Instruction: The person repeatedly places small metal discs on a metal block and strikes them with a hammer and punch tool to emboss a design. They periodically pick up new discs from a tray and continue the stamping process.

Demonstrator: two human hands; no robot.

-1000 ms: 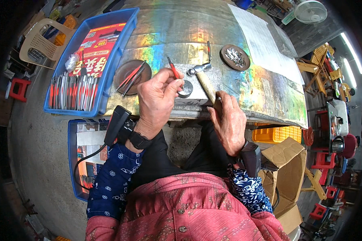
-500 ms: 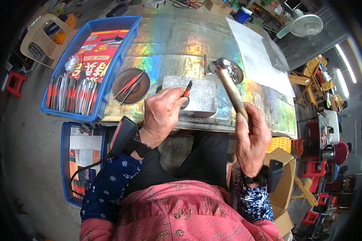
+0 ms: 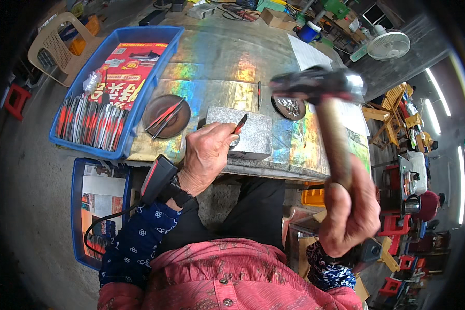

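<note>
My left hand point(image 3: 206, 155) pinches a slim red-and-black piece point(image 3: 240, 124) with a dark pointed tip, slanted up over the front of a speckled grey block point(image 3: 256, 132). Under those fingertips shows a small round metal thing point(image 3: 234, 142), partly hidden. My right hand point(image 3: 349, 212) is wrapped round the wooden handle of a hammer point(image 3: 336, 139), raised off the right side of the table, its dark head blurred by motion. Left of the block, a round brown dish point(image 3: 155, 106) holds several slim red and black pieces. Behind the hammer head sits a dark dish point(image 3: 294, 114) of small silvery parts.
A blue tray point(image 3: 163, 75) with a red printed sheet and rows of slim pieces lies on the table's left. Below it stands another blue tray point(image 3: 77, 217). One slim piece point(image 3: 259, 94) lies beyond the block. A fan point(image 3: 388, 44) stands far right.
My right hand has lifted the hammer up and to the right, away from the table. My left hand stays by the block, still pinching the slim piece, whose tip now leans further right.
</note>
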